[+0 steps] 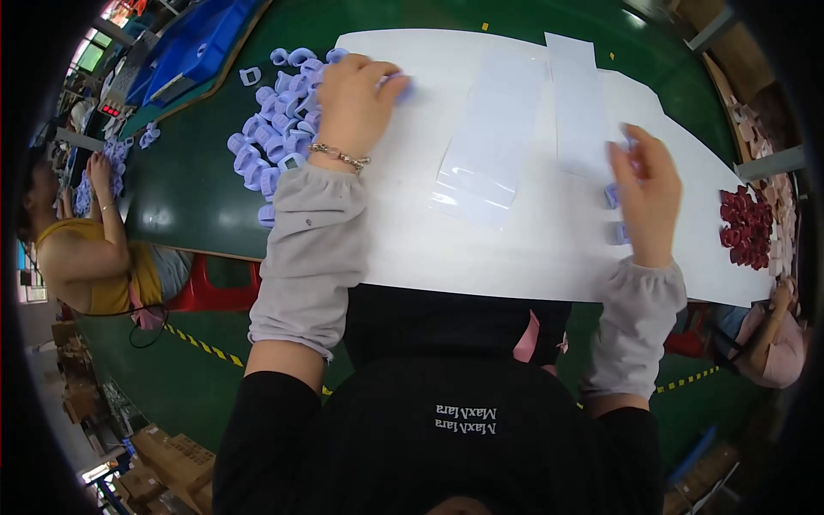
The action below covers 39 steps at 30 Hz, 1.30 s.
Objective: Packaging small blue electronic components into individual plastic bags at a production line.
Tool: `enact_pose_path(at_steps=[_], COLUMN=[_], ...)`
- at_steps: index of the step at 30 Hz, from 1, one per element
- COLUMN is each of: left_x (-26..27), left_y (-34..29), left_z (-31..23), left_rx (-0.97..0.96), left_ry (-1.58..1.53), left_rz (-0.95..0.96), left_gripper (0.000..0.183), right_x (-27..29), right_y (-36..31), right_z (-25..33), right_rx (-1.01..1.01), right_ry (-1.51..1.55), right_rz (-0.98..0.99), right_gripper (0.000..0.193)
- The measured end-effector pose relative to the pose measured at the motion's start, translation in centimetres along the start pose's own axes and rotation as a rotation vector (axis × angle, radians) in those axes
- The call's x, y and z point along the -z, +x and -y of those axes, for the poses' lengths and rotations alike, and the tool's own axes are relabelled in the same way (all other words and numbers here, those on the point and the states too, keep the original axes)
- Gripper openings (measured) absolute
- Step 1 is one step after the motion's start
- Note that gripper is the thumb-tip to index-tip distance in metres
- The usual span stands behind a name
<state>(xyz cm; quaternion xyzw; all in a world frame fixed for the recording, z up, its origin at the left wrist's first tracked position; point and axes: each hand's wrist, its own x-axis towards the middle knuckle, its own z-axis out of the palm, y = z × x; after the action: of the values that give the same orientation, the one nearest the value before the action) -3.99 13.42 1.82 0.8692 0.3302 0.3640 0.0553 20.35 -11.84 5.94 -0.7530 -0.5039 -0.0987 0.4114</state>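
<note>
A heap of lavender wristwatches [273,129] with curled straps lies left of the white sheet. My left hand [356,103] is over the heap's right edge, fingers closed in a pinch, and a lavender watch [404,91] shows at the fingertips. On the right part of the sheet, my right hand [650,189] is closed around a lavender watch [631,141], mostly hidden by the fingers and slightly blurred. Beside that hand, a lavender watch [611,196] and another lavender watch [621,233] lie in a column on the white sheet [412,232].
A clear plastic strip [489,146] and a second clear strip [579,107] lie on the sheet. Dark red pieces [745,227] are piled at its right end. A blue tray [193,56] stands at the far left. One person [81,249] sits left, another [768,339] right.
</note>
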Motion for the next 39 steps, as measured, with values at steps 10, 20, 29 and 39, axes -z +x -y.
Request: enact_pose_path(at_steps=[10,20,29,39], left_x=[-0.1,0.0,0.5,-0.3], left_y=[-1.3,-1.8,-1.7,-1.1], left_z=[-7.5,-7.9,-8.0,-6.7], left_rx=[0.517,0.405,0.285,0.274], left_ry=[-1.343,-1.406,-1.319,-1.190], left_rz=[0.494,0.726,0.789,0.579], left_gripper=[0.020,0.032,0.037,0.030], right_x=[-8.1,-8.1,-7.0,-6.4], right_y=[0.6,0.1,0.2,-0.2], right_z=[4.2,4.5,4.6,1.8], right_rx=[0.002,-0.025,0.118,-0.081], right_ry=[0.722,0.728,0.649,0.278], right_rz=[0.506,0.364,0.405,0.456], right_gripper=[0.040,0.041,0.049,0.027])
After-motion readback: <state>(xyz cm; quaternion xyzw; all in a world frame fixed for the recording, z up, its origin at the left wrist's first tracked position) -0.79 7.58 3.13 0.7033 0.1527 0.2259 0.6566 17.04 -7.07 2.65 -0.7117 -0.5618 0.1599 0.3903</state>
